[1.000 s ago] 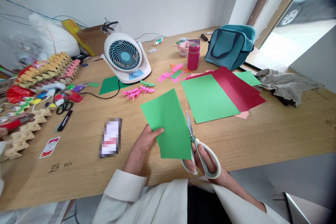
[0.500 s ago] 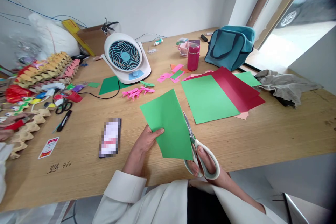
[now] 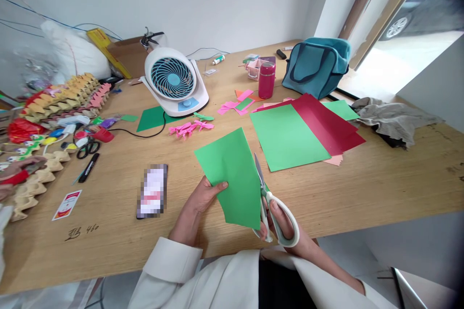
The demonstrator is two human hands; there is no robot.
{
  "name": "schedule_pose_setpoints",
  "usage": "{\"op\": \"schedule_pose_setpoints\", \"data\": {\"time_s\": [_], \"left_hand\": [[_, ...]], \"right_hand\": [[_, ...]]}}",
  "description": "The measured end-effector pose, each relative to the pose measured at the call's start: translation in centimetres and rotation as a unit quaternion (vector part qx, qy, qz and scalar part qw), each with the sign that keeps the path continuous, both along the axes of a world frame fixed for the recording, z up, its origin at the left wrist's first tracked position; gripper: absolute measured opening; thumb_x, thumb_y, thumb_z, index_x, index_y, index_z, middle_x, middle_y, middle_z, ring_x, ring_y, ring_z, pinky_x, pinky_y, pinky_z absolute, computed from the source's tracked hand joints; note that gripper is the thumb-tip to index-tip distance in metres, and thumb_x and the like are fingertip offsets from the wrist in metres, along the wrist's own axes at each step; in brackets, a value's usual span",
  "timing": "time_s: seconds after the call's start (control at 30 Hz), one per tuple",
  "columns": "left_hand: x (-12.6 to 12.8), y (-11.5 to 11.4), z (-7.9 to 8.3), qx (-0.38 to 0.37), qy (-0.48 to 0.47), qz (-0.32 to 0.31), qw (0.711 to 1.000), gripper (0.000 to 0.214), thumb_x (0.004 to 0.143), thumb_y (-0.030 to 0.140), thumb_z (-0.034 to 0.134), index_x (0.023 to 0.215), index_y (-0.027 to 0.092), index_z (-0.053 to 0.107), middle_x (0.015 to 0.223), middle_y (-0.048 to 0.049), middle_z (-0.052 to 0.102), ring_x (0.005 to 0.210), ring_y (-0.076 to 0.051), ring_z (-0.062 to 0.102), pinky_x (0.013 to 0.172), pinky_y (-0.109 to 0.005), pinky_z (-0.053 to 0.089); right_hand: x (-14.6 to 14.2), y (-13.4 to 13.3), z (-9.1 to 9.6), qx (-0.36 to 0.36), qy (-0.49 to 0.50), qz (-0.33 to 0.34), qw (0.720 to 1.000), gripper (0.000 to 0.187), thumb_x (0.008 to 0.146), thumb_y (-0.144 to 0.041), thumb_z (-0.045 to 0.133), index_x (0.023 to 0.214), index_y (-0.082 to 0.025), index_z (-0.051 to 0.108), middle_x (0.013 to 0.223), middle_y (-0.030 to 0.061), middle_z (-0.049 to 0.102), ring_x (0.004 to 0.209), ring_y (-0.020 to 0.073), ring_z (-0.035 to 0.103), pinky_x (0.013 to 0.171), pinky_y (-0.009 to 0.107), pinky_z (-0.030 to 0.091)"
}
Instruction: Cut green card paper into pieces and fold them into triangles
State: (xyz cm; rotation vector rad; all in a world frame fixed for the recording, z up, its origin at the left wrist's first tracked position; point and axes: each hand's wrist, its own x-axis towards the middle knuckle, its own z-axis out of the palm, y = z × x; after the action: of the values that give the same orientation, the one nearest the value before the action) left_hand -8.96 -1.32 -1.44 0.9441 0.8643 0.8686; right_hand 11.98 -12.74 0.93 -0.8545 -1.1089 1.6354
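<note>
My left hand [image 3: 207, 194] grips a sheet of green paper [image 3: 237, 178] at its left side, thumb on top and fingers underneath. The sheet is held tilted above the table's front edge. White-handled scissors [image 3: 288, 219] are in my right hand [image 3: 279, 217], with thumb and fingers through the loops. Their blades point away from me along the sheet's right edge, and part of the lower blade is hidden by the paper. Beyond them lies a light green sheet [image 3: 290, 137] on top of red sheets [image 3: 326, 123].
A white fan [image 3: 174, 79] stands at the back, with pink paper pieces [image 3: 190, 128] before it. A phone [image 3: 152, 190] lies to the left. Farther right are a red flask [image 3: 267, 79] and a teal bag [image 3: 315, 67]. Another person's hand [image 3: 14, 171] is at the far left.
The scissors' handles and my right hand have shifted slightly left. The green sheet has dipped a little and its lower right corner has moved left.
</note>
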Motion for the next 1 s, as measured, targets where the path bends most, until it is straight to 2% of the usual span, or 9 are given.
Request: {"op": "schedule_pose_setpoints", "data": {"time_s": [0.13,0.33,0.5,0.67,0.87,1.0], "left_hand": [[-0.1,-0.2,-0.1,-0.002,0.001,0.020,1.000,0.045,0.064,0.027,0.088,0.106,0.016,0.073,0.107,-0.0099,0.077,0.095,-0.026,0.072,0.091,-0.040,0.052],[-0.1,-0.1,-0.3,-0.003,-0.006,0.022,1.000,0.044,0.064,0.027,0.088,0.104,0.016,0.073,0.104,-0.0092,0.077,0.092,-0.025,0.072,0.088,-0.039,0.054],[-0.1,-0.1,-0.3,-0.002,-0.004,0.021,1.000,0.042,0.064,0.027,0.088,0.102,0.016,0.074,0.102,-0.0094,0.078,0.091,-0.025,0.072,0.088,-0.039,0.054],[-0.2,-0.1,-0.3,0.007,0.005,0.016,1.000,0.043,0.065,0.027,0.088,0.104,0.017,0.073,0.105,-0.0094,0.077,0.094,-0.026,0.072,0.090,-0.040,0.054],[-0.3,-0.3,-0.4,0.006,0.016,-0.020,1.000,0.044,0.066,0.032,0.087,0.105,0.015,0.073,0.105,-0.0119,0.076,0.096,-0.028,0.072,0.090,-0.041,0.054],[-0.1,-0.6,-0.2,0.003,0.012,-0.022,1.000,0.043,0.067,0.031,0.086,0.105,0.015,0.073,0.101,-0.0105,0.077,0.092,-0.026,0.072,0.088,-0.039,0.055]], "right_hand": [[-0.1,0.0,0.2,-0.003,0.003,-0.005,1.000,0.044,0.101,-0.057,0.033,0.083,-0.022,0.053,0.061,0.0001,0.056,0.058,0.0150,0.051,0.066,0.033,0.042],[0.0,-0.1,1.1,-0.036,-0.009,-0.007,0.999,0.047,0.096,-0.064,0.038,0.081,-0.022,0.053,0.057,-0.0014,0.051,0.052,0.0137,0.046,0.056,0.030,0.039],[-0.1,-0.1,0.7,-0.048,0.000,-0.008,0.999,0.049,0.095,-0.066,0.039,0.080,-0.022,0.055,0.051,-0.0023,0.050,0.047,0.0136,0.044,0.052,0.030,0.038],[-0.1,0.0,0.5,-0.040,0.002,-0.003,0.999,0.048,0.096,-0.063,0.038,0.088,-0.021,0.058,0.051,-0.0020,0.053,0.047,0.0135,0.046,0.053,0.029,0.040],[-0.1,0.4,0.8,-0.018,-0.004,-0.005,1.000,0.052,0.096,-0.066,0.035,0.084,-0.021,0.057,0.054,-0.0009,0.055,0.051,0.0139,0.050,0.056,0.029,0.043],[-0.2,0.6,1.1,-0.020,-0.007,-0.009,1.000,0.051,0.097,-0.065,0.034,0.083,-0.021,0.056,0.057,-0.0004,0.055,0.052,0.0140,0.050,0.058,0.030,0.042]]}}
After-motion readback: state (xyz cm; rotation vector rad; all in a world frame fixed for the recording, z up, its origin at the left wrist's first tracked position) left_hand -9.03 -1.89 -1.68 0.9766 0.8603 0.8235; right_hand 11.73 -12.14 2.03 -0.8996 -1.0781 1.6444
